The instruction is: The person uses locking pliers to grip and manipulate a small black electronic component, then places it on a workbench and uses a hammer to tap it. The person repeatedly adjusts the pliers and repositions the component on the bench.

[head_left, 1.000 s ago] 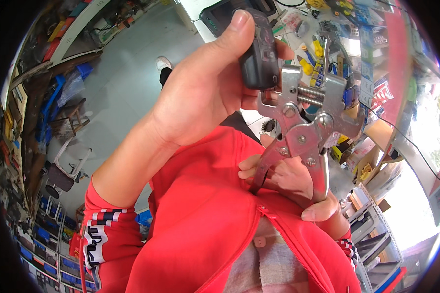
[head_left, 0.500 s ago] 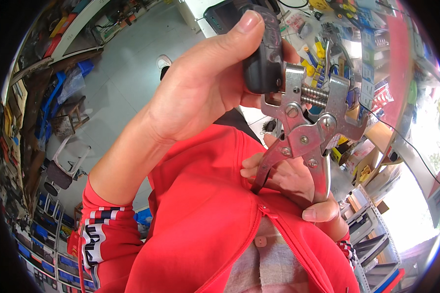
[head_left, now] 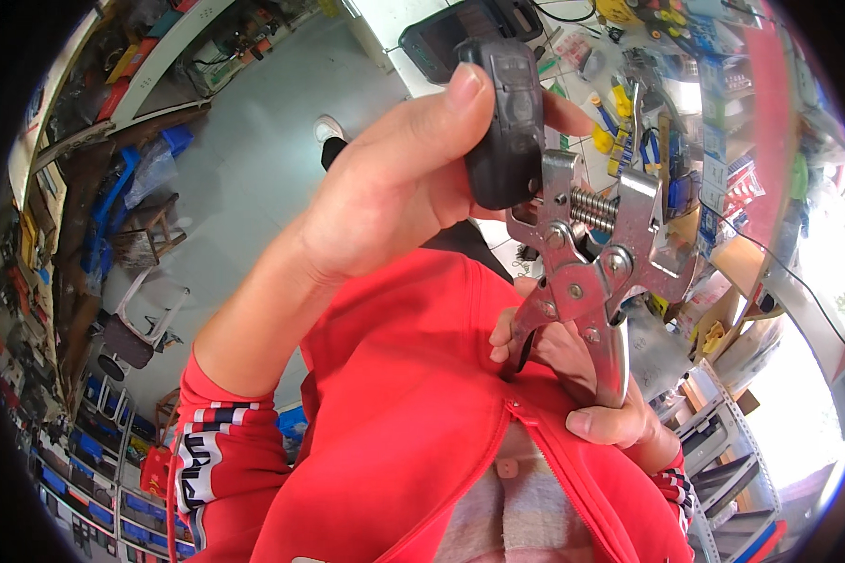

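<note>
My left hand (head_left: 376, 192) holds up a black car key fob (head_left: 505, 127) with rounded ends. The thumb lies along its near face, and other fingers show behind it. Just below and right of the fob are silver metal pliers (head_left: 575, 289) with a coil spring between the jaws. Their left jaw meets the fob's lower right corner; whether it grips there I cannot tell. My right hand (head_left: 569, 355) is wrapped round both plier handles, thumb on the right one and fingers on the left. The pliers are upright, jaws up, before my red jacket.
A black tablet-like device (head_left: 465, 42) lies on the white worktop behind the fob. Yellow-handled tools (head_left: 610, 141) and packets clutter the bench at right. On the left are a wooden stool (head_left: 145, 239), a folding chair (head_left: 136, 333) and crowded shelves. A rack (head_left: 723, 450) stands at lower right.
The plier handles have come somewhat closer together as my right hand squeezes. Fob and pliers appear lower in the view, and the background has shifted right and down.
</note>
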`<state>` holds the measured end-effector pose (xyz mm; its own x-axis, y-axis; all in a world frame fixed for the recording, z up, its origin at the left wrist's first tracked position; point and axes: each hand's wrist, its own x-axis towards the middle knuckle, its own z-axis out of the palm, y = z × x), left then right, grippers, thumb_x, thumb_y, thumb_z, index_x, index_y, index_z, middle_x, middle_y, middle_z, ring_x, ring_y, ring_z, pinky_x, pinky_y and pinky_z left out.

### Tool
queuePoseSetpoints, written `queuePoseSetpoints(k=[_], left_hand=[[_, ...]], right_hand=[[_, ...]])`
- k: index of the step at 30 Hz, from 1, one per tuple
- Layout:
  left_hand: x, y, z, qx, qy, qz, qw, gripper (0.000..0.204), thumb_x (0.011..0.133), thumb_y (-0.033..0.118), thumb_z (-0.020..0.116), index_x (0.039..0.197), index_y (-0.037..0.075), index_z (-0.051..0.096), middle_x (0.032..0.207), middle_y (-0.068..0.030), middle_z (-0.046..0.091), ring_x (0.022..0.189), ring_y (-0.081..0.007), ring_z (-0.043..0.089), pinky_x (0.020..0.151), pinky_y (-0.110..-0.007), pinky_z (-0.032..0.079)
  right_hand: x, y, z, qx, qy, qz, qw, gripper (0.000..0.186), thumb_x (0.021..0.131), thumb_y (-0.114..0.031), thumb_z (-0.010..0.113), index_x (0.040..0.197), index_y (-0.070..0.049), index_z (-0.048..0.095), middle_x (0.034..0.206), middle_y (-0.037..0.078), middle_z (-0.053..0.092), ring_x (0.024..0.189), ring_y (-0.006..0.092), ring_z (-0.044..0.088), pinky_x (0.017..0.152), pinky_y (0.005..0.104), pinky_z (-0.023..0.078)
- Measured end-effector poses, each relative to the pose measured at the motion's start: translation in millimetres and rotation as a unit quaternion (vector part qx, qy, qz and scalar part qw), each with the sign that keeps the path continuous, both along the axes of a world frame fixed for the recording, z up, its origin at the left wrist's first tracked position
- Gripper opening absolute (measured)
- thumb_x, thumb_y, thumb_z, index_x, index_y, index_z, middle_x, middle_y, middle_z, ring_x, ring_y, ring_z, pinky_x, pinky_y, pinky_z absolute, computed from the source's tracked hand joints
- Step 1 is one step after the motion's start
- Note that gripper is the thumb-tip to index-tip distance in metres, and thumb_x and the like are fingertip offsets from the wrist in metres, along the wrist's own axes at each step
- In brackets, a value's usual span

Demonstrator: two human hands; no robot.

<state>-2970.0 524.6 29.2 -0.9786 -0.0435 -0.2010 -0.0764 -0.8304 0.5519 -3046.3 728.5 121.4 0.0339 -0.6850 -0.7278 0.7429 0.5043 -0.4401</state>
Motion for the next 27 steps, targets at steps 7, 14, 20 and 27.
queuePoseSetpoints(k=[7,14,20,27], left_hand=[[-1,18,6,0.094,-0.022,0.079,0.992,0.099,0.077,0.079,0.031,0.13,-0.005,0.036,0.121,-0.0163,0.052,0.1,-0.0231,0.061,0.083,-0.04,0.051],[1,25,10,0.031,-0.023,0.089,0.995,0.063,0.085,0.036,0.067,0.126,-0.003,0.039,0.1,-0.0132,0.06,0.091,-0.0175,0.062,0.076,-0.029,0.05],[1,25,13,-0.035,-0.026,0.074,0.996,0.063,0.085,0.041,0.065,0.12,-0.005,0.041,0.093,-0.0146,0.062,0.083,-0.018,0.063,0.071,-0.028,0.049],[-2,30,14,-0.029,-0.016,0.106,0.994,0.058,0.09,0.047,0.055,0.116,-0.003,0.041,0.086,-0.0146,0.062,0.081,-0.0211,0.064,0.073,-0.034,0.053]], right_hand=[[1,-2,2,0.016,0.056,0.021,0.998,0.078,0.061,-0.012,0.059,0.133,0.003,0.033,0.122,0.013,0.043,0.111,0.0223,0.044,0.099,0.0348,0.034],[2,2,3,0.023,0.081,0.04,0.996,0.081,0.061,-0.015,0.061,0.134,0.003,0.031,0.123,0.013,0.042,0.113,0.0229,0.042,0.101,0.0361,0.031],[3,11,-6,-0.047,0.099,0.051,0.993,0.082,0.06,-0.014,0.062,0.135,0.003,0.031,0.123,0.013,0.042,0.112,0.0224,0.042,0.1,0.0352,0.031],[5,11,0,0.007,0.068,0.019,0.997,0.082,0.061,-0.007,0.062,0.135,0.003,0.029,0.123,0.013,0.043,0.114,0.0227,0.043,0.103,0.0361,0.029]])
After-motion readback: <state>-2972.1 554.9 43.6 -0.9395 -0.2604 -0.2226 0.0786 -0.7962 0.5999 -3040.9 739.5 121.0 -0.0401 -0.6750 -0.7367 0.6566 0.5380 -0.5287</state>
